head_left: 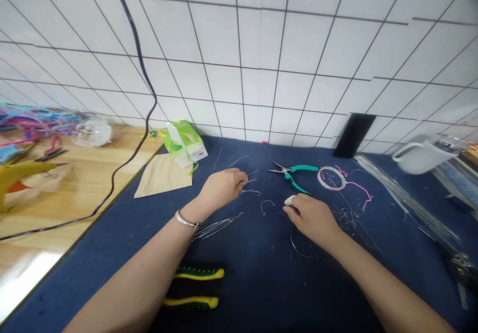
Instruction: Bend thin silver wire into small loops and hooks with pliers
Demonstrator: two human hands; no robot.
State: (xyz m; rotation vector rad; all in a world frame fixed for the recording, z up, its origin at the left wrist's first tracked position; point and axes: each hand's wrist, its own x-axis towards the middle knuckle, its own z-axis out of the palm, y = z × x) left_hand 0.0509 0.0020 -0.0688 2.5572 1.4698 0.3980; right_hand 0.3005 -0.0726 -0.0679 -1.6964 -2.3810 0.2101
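White tiles line the wall [261,39] behind a blue-topped desk [261,278], and out over it come 2 bare hands, well apart! Left hand [225,187] first: palm down, fingers curled in tight, tips drawn together right among some thin wires [251,191] on the blue. Is a strand pinched in there? I can't tell; the fingers cover the spot. Across to the right hand [306,215], and it's looser, half curled, a white cover [290,200] on 1 fingertip, the thumb just below it with a slim gap between them.

Look between the 2 hands: a curved wire [262,207], hooked like a question mark, lies on the desk, clear of both! Teal-handled pliers [287,170] rest just beyond the right hand, jaws parted, with a white ring [319,179] beside them. More straight wires [220,227] bunch up by the left wrist, and nearer still, the yellow-and-green handles [201,273] of another tool poke out from beneath the left forearm.
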